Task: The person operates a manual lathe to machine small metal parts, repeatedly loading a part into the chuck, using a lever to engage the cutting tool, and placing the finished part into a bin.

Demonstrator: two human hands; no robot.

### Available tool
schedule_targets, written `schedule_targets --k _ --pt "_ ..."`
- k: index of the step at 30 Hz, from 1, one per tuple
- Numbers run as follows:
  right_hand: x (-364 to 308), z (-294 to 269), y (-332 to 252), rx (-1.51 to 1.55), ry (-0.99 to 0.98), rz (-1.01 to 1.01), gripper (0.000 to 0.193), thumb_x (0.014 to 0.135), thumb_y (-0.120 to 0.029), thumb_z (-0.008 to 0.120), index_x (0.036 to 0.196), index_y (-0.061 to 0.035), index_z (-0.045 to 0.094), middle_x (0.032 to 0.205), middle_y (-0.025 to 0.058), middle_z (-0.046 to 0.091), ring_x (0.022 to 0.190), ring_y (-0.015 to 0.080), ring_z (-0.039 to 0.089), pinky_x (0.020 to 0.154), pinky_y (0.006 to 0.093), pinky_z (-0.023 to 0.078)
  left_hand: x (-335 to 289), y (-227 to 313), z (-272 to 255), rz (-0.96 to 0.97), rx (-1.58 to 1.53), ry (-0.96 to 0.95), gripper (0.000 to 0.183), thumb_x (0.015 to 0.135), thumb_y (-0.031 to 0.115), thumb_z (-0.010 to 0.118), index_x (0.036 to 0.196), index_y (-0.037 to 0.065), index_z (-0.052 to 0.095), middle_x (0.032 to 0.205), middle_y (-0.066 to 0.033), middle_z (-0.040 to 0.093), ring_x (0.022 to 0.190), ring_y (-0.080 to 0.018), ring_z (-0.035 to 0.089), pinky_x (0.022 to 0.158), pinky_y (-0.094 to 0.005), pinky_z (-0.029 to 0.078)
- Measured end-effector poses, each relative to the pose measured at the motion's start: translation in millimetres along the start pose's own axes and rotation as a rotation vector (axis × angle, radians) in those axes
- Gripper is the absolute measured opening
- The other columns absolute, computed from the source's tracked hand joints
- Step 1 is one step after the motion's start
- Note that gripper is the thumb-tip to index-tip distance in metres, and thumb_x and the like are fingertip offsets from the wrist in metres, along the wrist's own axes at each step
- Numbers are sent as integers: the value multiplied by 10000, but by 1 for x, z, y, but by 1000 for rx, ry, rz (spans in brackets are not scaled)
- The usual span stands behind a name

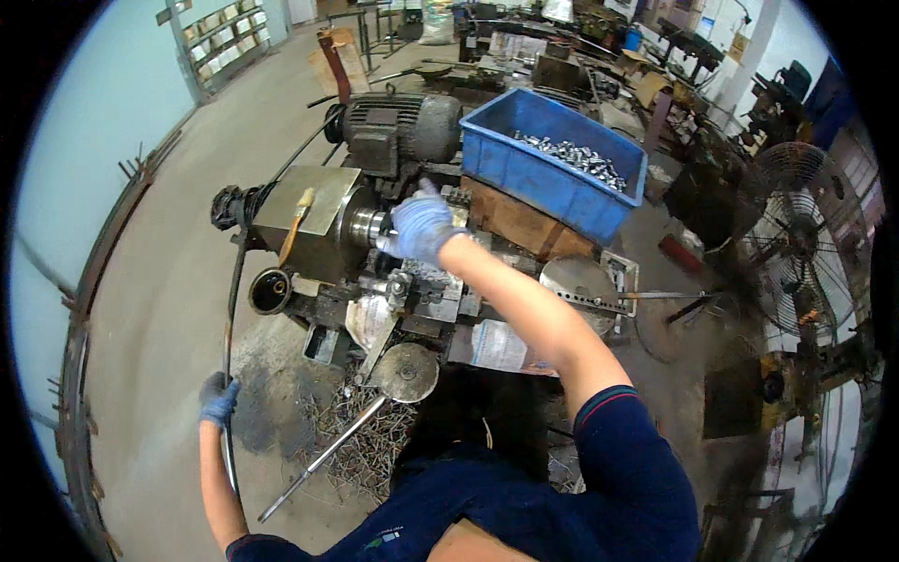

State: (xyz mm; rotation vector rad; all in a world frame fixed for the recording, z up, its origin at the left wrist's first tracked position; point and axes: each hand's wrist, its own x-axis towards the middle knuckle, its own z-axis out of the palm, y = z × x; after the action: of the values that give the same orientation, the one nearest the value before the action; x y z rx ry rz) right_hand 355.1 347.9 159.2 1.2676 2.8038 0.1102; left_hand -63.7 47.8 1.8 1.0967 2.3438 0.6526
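My left hand (218, 401), in a blue glove, is closed round a long dark lever (230, 318) that runs up to the left end of the lathe's headstock (304, 211). My right hand (421, 227), gloved the same way, is at the shiny spindle nose (361, 227). Its fingers are bent toward the spindle, and what they hold, if anything, is hidden by the glove. Just below it lies the tool slide (426, 298), strewn with metal chips. A brush with a wooden handle (296, 225) rests on the headstock.
A blue crate (552, 201) with many small metal parts stands behind the lathe, beside an electric motor (398, 131). A round handwheel with a long bar (405, 373) juts toward me over metal shavings (351, 440). A caged fan (801, 244) stands at the right.
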Motion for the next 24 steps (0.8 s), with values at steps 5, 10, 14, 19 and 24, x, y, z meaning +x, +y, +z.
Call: schedule_targets --k 5,10,14,19,24 --pt "-65 -34 98 84 259 227 634 773 -642 473 704 -53 696 693 167 643 670 306 638 615 404 497 40 -27 7 -44 -249 -6 202 792 177 625 851 -5 560 573 -92 557 439 -187 560 390 -328 450" --pt "-104 -35 184 -161 568 536 520 744 -580 559 979 -137 696 1127 184 582 1018 329 565 869 404 457 50 -9 13 84 -222 35 216 820 207 618 901 14 563 583 -52 531 436 -143 526 391 -279 428" --pt "-159 -26 198 45 705 487 500 712 -513 647 1034 -131 671 1153 178 563 1037 339 546 910 401 435 52 -20 12 175 -215 53 242 838 248 623 917 26 563 591 -25 514 443 -103 483 389 -261 395" --pt "-304 35 189 250 554 656 402 727 -400 703 956 -70 673 948 152 649 797 302 622 750 330 493 47 -19 2 162 -207 -3 276 850 307 625 860 42 549 549 -6 467 456 -84 442 411 -239 382" --pt "-488 140 150 488 180 1199 486 730 -514 634 961 -90 681 911 156 663 854 315 631 773 379 493 47 -22 1 3 -296 -11 298 836 303 652 927 31 569 546 -2 455 458 -95 433 425 -241 392"
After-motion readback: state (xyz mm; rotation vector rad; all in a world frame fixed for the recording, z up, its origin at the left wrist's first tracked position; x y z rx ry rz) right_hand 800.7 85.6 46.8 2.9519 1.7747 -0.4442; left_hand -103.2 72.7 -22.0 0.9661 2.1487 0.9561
